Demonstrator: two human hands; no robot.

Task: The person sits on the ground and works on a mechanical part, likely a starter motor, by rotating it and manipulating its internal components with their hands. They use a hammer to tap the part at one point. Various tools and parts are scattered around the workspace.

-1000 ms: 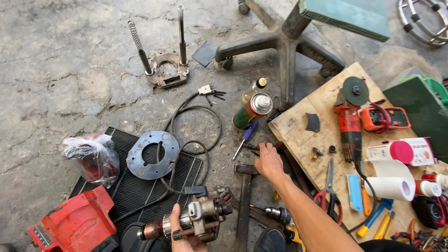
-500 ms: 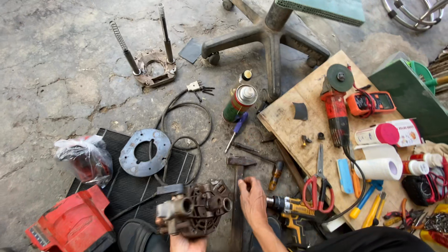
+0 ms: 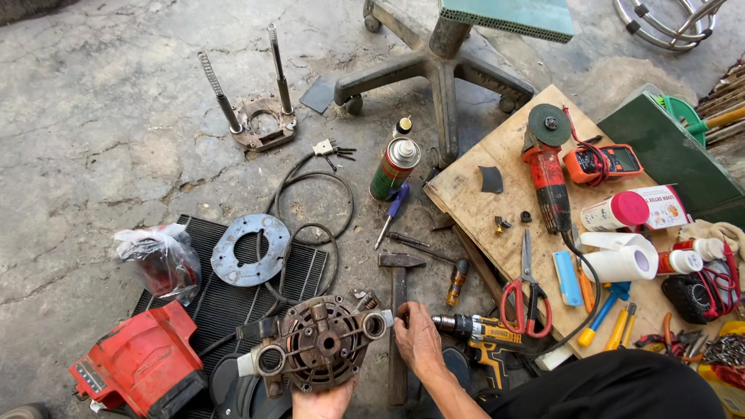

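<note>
Motor housing (image 3: 318, 345), a rusty finned casting w/ lugs, sits low centre over the black ribbed mat (image 3: 233, 299), held up from below by the left hand (image 3: 322, 402), fingers cupped under its bottom edge. Right hand (image 3: 419, 341) is curled at the housing's right lug, fingertips at the pale sleeve there; can't tell if it pinches a fastener or just steadies. Yellow/black cordless drill (image 3: 485, 335) lies just beside that hand, touching or nearly so, and the hammer (image 3: 397, 310) runs under the wrist. Step in hand looks like working a fitting at that right lug w/ the casting braced. Next move prob. calls for a firm hold underneath so the piece doesn't roll, and fine finger work at the lug. Packages: green spray can (image 3: 394, 168) w/ red band and silver top lies on the concrete by the chair base (image 3: 438, 70); white box w/ red print (image 3: 656, 206) on the plywood board (image 3: 473, 209) at right, a white cylinder w/ pink lid (image 3: 617, 211) in front of it, white tape roll (image 3: 621, 260) just below; small white tube w/ red cap (image 3: 687, 260) next to that. Clear plastic bag (image 3: 159, 260) w/ dark parts sits left on the mat's edge; red tool casing (image 3: 143, 365) below it.
</note>
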